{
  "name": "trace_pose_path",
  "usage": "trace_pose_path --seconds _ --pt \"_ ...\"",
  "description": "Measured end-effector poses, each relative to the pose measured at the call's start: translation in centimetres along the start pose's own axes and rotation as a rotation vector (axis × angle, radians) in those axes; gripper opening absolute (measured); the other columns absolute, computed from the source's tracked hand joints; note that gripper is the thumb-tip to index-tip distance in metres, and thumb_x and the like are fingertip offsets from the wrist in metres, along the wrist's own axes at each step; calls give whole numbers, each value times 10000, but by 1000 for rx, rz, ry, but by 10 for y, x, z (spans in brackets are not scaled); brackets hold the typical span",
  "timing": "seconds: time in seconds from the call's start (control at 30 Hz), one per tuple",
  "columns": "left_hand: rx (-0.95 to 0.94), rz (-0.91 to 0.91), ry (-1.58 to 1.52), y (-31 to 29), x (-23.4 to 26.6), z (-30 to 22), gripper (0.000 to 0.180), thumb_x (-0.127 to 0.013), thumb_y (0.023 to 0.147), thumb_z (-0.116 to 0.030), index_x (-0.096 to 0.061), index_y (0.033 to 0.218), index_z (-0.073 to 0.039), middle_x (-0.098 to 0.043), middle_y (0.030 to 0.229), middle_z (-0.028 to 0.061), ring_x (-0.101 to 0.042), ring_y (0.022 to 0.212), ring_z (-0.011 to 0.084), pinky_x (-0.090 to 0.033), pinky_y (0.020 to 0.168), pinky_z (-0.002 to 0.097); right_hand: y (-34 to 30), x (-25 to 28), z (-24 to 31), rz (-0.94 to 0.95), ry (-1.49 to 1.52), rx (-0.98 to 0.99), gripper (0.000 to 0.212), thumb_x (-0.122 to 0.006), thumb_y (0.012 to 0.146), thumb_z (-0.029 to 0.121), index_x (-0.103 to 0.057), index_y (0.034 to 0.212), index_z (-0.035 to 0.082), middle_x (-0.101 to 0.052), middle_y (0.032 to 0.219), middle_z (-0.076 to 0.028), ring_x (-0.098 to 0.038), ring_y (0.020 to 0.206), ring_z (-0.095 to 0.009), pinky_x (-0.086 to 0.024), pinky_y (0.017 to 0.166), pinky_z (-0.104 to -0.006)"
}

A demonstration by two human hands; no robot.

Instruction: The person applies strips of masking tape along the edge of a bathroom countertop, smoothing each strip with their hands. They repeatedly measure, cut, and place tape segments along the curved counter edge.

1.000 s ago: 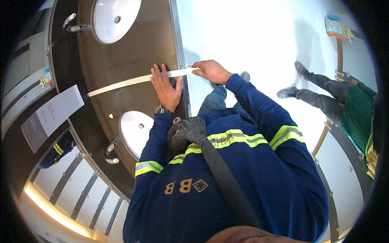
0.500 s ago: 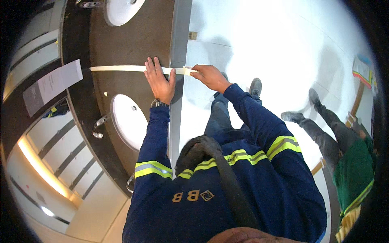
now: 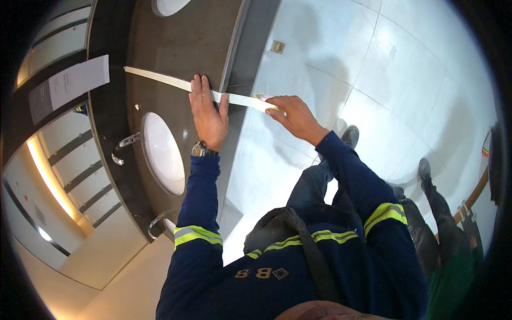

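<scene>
A pale strip of masking tape [image 3: 157, 77] runs across the dark countertop [image 3: 178, 40] from its back side to the front edge. My left hand [image 3: 209, 120] lies flat over the strip near that edge, fingers stretched out and pointing away from me. Past the edge, above the floor, my right hand [image 3: 300, 120] pinches the tape roll [image 3: 273, 106] between thumb and fingers. The stretch of tape between the two hands is taut and is still joined to the roll. My fingers cover part of the roll.
White oval basins [image 3: 162, 152] are set in the counter, with a chrome faucet [image 3: 128, 146] beside the nearer one. A paper sheet [image 3: 80, 80] hangs at the mirror. A floor drain [image 3: 278, 47] lies to the right. Another person's legs [image 3: 426, 218] are at lower right.
My right hand has moved rightward with the roll, farther from the counter edge, and more tape spans between my hands. My left hand stays flat on the strip. The view has turned slightly.
</scene>
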State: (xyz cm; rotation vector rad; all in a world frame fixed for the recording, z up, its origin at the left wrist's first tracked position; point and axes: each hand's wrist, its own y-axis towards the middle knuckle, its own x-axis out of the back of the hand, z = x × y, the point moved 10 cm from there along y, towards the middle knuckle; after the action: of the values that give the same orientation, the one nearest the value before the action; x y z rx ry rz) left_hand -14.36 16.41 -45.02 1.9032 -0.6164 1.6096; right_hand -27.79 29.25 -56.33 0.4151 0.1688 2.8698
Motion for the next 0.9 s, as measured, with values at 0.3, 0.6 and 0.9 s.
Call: trace_pose_path --seconds 0.3,0.6,0.9 --pt "68 -172 39 -2 21 -8 648 -759 950 -280 -524 1482 5 -548 1502 236 -550 1364 413 -464 1134 461 7 -14 -29 4 121 93 376 -720 994 258 -661 1302 50 -725 1181 -173 -660 1097 -348 -491 982 -445" --pt "41 -252 11 -6 35 -14 657 -844 863 -267 -586 1416 -26 -642 1359 208 -625 1247 384 -509 1052 445 0 7 -1 7 37 74 530 -735 949 266 -585 1420 73 -639 1346 -179 -578 1279 -389 -473 1088 -459" --pt "145 -280 -351 -58 58 -6 593 -778 925 -232 -559 1433 -22 -565 1455 223 -534 1352 421 -449 1134 465 -178 166 51 191 -244 -338 255 -718 971 229 -718 1071 -6 -741 949 -202 -727 854 -344 -557 752 -417"
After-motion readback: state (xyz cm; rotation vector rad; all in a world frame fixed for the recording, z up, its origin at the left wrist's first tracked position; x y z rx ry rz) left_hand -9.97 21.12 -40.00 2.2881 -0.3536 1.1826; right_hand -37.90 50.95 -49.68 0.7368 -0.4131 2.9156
